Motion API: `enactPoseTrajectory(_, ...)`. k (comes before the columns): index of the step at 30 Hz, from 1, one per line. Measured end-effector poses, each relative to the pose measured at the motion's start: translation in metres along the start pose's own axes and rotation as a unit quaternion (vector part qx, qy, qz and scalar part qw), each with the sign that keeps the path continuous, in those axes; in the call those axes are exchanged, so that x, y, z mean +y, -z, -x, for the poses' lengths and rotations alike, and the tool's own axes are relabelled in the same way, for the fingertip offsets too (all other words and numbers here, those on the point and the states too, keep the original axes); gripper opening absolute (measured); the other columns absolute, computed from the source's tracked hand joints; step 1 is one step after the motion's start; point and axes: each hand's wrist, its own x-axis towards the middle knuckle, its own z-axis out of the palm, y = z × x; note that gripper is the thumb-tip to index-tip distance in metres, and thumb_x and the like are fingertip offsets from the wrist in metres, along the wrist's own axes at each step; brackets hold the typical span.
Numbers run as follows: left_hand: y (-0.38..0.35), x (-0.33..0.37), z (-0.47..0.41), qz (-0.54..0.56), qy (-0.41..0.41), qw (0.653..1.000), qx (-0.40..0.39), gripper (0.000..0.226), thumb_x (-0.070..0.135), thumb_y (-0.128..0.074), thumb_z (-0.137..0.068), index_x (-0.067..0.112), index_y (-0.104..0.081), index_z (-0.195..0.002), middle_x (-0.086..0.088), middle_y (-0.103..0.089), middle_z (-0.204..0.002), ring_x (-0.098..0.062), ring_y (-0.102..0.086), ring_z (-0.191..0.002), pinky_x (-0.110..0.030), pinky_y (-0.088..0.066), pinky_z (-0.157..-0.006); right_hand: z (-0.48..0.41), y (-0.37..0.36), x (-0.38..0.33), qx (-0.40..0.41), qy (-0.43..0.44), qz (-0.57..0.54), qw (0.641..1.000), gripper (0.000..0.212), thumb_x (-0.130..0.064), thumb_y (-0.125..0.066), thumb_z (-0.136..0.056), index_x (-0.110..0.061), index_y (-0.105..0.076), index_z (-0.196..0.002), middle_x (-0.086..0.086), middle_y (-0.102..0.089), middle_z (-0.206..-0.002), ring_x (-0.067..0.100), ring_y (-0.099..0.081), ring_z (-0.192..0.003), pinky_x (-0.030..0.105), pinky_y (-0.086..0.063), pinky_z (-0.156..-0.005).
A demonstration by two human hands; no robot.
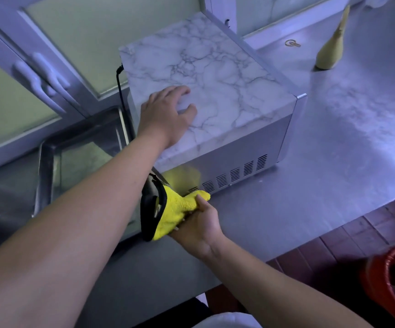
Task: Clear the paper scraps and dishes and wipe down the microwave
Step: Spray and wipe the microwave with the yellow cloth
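Head view, near to far. At 5 o'clock, low and off the counter edge, sits a red bin (381,280); contents too dark to tell. Approx 6 o'clock: the right hand (199,226) grips a bunched yellow cloth (172,209) w/ black trim, pressed at the lower near corner of the microwave (215,74), beside the vent slots (239,174).

The microwave stands at centre on the steel counter (334,150), top wrapped in marble-look film and side panel bare metal. On that top, approx 11 o'clock from the cloth, the left hand (165,114) lies palm down w/ fingers spread, grasping nothing, prob. bracing the box.

At 9 o'clock a steel tray (47,162) sits beside the microwave, w/ a black cord (120,91) running down behind. At 1 o'clock, well apart, a pale yellow cone-shaped thing (331,48) stands on the counter. Cabinet doors (49,55) fill 10 to 11 o'clock.

Handling, my guess:
- The cloth is soft, light and floppy, so it's best kept wadded in the fist as a pad.
- The microwave is rigid and fairly heavy, but may skid on smooth steel under a hard rub. Steady it from the top or a corner edge, not by the cord.
- The film top looks slick, and the vent slots could snag the cloth.
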Motion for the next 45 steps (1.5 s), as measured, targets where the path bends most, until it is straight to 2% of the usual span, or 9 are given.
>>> enactPoseTrajectory(8,0.003,0.002,0.003,0.006,-0.002,1.0,-0.005,0.053,0.052,-0.041,-0.09,0.035,-0.05,-0.139,0.011,-0.047,-0.148,-0.02,-0.038,-0.135,-0.036,-0.026,-0.111,0.079,0.079,-0.035,0.055,0.028,0.122,0.991,0.056,-0.043,-0.071,-0.082,-0.005,-0.07,-0.122,0.022,-0.067,-0.123,0.041,-0.069,-0.103,0.056,-0.052,-0.095)
enactPoseTrajectory(17,0.002,-0.001,0.001,-0.004,-0.026,0.999,-0.024,0.058,0.051,-0.038,-0.093,0.028,-0.045,-0.145,0.004,-0.04,-0.155,-0.027,-0.035,-0.139,-0.041,-0.024,-0.115,0.131,0.071,-0.051,0.244,0.183,0.222,0.926,0.041,-0.017,-0.06,-0.079,-0.001,-0.062,-0.116,0.026,-0.074,-0.095,0.04,-0.071,-0.07,0.044,-0.058,-0.065)
enactPoseTrajectory(20,0.004,-0.004,0.002,-0.014,-0.034,0.998,-0.042,0.058,0.049,-0.035,-0.097,0.025,-0.039,-0.149,0.001,-0.033,-0.16,-0.027,-0.03,-0.143,-0.041,-0.02,-0.118,0.154,0.073,-0.056,0.311,0.288,0.282,0.861,0.025,-0.007,-0.057,-0.092,-0.012,-0.061,-0.116,0.015,-0.074,-0.084,0.031,-0.069,-0.068,0.038,-0.056,-0.062)
enactPoseTrajectory(24,0.005,0.003,-0.001,-0.034,-0.015,0.996,-0.079,0.057,0.047,-0.03,-0.098,0.025,-0.032,-0.151,-0.003,-0.026,-0.161,-0.029,-0.024,-0.143,-0.044,-0.017,-0.117,0.185,0.086,-0.056,0.37,0.383,0.394,0.749,0.039,0.0,-0.056,-0.096,-0.015,-0.06,-0.132,0.009,-0.072,-0.104,0.025,-0.065,-0.095,0.04,-0.051,-0.085)
enactPoseTrajectory(27,0.001,0.02,0.003,-0.039,-0.001,0.994,-0.098,0.057,0.047,-0.032,-0.097,0.026,-0.032,-0.149,-0.01,-0.02,-0.161,-0.033,-0.019,-0.145,-0.049,-0.013,-0.119,0.204,0.097,-0.055,0.415,0.423,0.378,0.711,0.036,-0.001,-0.055,-0.098,-0.018,-0.06,-0.129,-0.002,-0.071,-0.097,0.017,-0.062,-0.085,0.029,-0.053,-0.073)
enactPoseTrajectory(29,-0.006,0.035,0.012,-0.037,-0.041,0.993,-0.103,0.056,0.053,-0.033,-0.096,0.03,-0.032,-0.147,-0.009,-0.013,-0.163,-0.031,-0.011,-0.148,-0.051,-0.008,-0.119,0.218,0.105,-0.058,0.438,0.426,0.328,0.72,0.032,0.0,-0.054,-0.098,-0.019,-0.06,-0.122,-0.002,-0.071,-0.093,0.019,-0.064,-0.085,0.029,-0.055,-0.071)
enactPoseTrajectory(34,-0.022,0.07,0.022,-0.065,-0.092,0.987,-0.116,0.068,0.07,-0.027,-0.092,0.039,-0.018,-0.153,-0.003,-0.005,-0.166,-0.026,-0.003,-0.152,-0.059,0.001,-0.117,0.233,0.121,-0.079,0.465,0.405,0.225,0.755,0.027,-0.001,-0.051,-0.099,-0.006,-0.056,-0.126,0.024,-0.065,-0.11,0.041,-0.063,-0.1,0.063,-0.048,-0.097)
enactPoseTrajectory(43,-0.041,0.126,-0.017,-0.086,-0.083,0.984,-0.134,0.102,0.09,-0.037,-0.072,0.038,-0.01,-0.155,-0.002,0.004,-0.167,-0.025,0.006,-0.153,-0.056,0.001,-0.12,0.206,0.118,-0.178,0.415,0.361,0.165,0.819,0.018,-0.01,-0.05,-0.101,-0.009,-0.055,-0.118,0.017,-0.068,-0.094,0.034,-0.064,-0.08,0.046,-0.053,-0.068)
enactPoseTrajectory(45,-0.048,0.144,-0.026,-0.098,-0.08,0.982,-0.139,0.103,0.091,-0.039,-0.07,0.041,-0.008,-0.154,-0.002,0.001,-0.167,-0.027,0.003,-0.153,-0.058,0.002,-0.119,0.204,0.118,-0.213,0.406,0.348,0.175,0.827,0.02,-0.012,-0.052,-0.101,-0.008,-0.055,-0.12,0.019,-0.068,-0.101,0.037,-0.065,-0.088,0.052,-0.054,-0.075)
